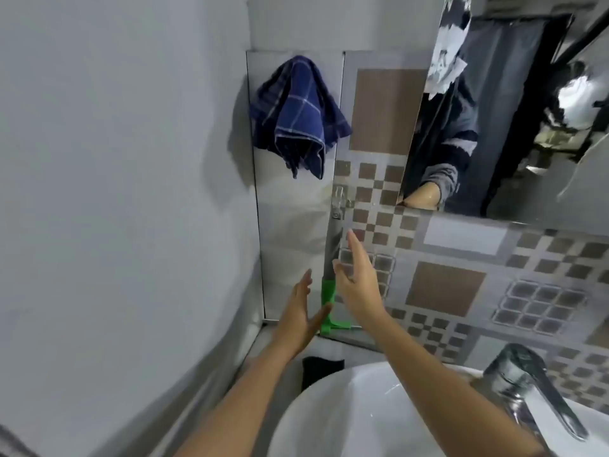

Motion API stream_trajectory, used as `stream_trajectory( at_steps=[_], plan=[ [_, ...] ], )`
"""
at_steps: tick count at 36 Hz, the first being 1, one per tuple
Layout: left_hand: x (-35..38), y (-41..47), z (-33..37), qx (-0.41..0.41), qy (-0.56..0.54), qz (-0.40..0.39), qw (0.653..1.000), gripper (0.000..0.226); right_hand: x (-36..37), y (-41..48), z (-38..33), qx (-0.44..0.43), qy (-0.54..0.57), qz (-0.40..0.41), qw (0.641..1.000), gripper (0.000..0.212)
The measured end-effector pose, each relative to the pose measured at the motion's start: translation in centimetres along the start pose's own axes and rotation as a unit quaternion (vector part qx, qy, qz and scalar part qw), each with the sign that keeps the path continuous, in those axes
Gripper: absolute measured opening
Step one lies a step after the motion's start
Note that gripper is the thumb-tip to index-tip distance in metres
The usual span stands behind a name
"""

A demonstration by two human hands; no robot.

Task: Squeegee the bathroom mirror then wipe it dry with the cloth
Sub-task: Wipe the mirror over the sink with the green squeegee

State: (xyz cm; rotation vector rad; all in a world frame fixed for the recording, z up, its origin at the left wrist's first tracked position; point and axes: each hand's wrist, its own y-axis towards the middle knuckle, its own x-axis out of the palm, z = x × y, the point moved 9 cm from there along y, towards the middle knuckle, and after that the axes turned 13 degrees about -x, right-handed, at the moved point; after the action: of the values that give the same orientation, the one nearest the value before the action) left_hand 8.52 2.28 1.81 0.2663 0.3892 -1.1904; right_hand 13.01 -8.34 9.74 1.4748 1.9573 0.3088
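Note:
A squeegee [329, 258] with a grey handle and green head hangs upright from a wall hook in the corner. My left hand [301, 313] is open just left of its green part. Right of the handle, my right hand [357, 282] is open, fingers spread, close to it but not gripping. A dark blue checked cloth [296, 117] hangs on the wall above. The mirror [514, 120] is mounted at the upper right and reflects a person in a dark sleeve.
A white basin [346, 410] sits below my arms with a chrome tap [530, 387] at the right. Brown-and-grey patterned tiles [445, 288] cover the wall under the mirror. A plain grey wall [115, 192] closes the left side.

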Motion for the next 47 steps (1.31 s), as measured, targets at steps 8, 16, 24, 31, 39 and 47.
stream_trajectory(
  at_steps=[8, 16, 24, 31, 39, 47],
  plan=[
    [3.1, 1.6, -2.1, -0.034, -0.086, -0.062, 0.994, 0.049, 1.6, 0.2, 1.9, 0.018, 0.035, 0.016, 0.999, 0.069],
    [2.7, 1.0, -2.2, -0.034, -0.092, -0.055, 0.994, 0.044, 1.1, 0.4, 1.9, 0.019, 0.017, 0.043, 0.999, 0.069],
    [1.0, -1.4, 0.1, 0.012, -0.076, -0.035, 0.996, 0.046, -0.2, -0.8, -0.8, 0.012, 0.070, 0.088, 0.994, 0.067],
    [-1.2, -4.4, 7.2, 0.122, -0.069, 0.005, 0.990, 0.046, -5.8, -0.3, -7.1, -0.064, 0.110, 0.146, 0.981, 0.066],
    [-1.5, -6.9, 15.9, 0.264, 0.003, 0.029, 0.964, 0.050, -15.6, -1.0, -13.0, -0.143, 0.064, 0.191, 0.969, 0.079],
    [0.0, -8.7, 21.2, 0.327, 0.113, 0.001, 0.938, 0.062, -24.4, -2.9, -13.2, -0.135, -0.022, 0.238, 0.962, 0.094]
  ],
)
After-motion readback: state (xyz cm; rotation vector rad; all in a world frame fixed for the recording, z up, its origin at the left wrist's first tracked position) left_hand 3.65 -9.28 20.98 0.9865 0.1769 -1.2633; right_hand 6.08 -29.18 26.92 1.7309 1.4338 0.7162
